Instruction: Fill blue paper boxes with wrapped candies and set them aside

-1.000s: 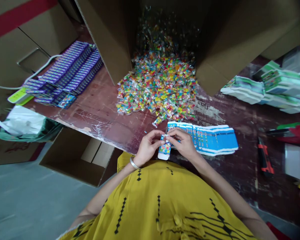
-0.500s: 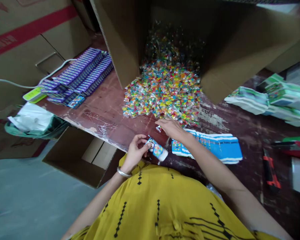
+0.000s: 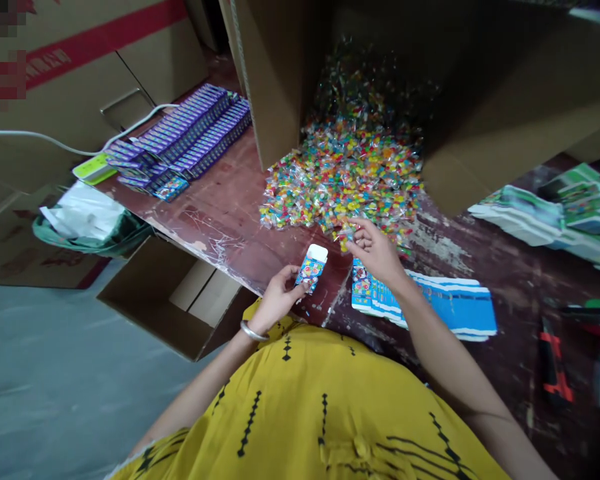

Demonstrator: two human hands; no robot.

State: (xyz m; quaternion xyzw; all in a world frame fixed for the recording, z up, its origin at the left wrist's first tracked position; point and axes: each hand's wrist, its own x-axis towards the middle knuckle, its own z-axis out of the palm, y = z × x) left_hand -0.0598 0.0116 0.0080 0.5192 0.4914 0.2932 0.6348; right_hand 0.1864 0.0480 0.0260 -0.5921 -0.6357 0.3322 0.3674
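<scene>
My left hand (image 3: 281,297) holds a small blue printed box (image 3: 313,268) upright between thumb and fingers, its white flap raised at the top. At the near edge of a heap of clear packets of colourful candies (image 3: 350,173), my right hand (image 3: 373,250) has thumb and forefinger pinched at a packet (image 3: 347,235). The heap spills from a large cardboard carton (image 3: 275,80) lying open towards me. A fanned row of flat blue boxes (image 3: 450,307) lies under and beside my right wrist.
Stacked purple boxes (image 3: 200,133) stand at the left, near a yellow-green object (image 3: 95,169) and a white cable. An open carton (image 3: 155,300) sits below the table edge. Green-and-white packs (image 3: 525,207) and a black-and-red cutter (image 3: 555,363) are at the right.
The box in my left hand has turned from slanting down to upright, its white flap now on top. My right hand has moved slightly right and turned at the heap's edge. The view has shifted.
</scene>
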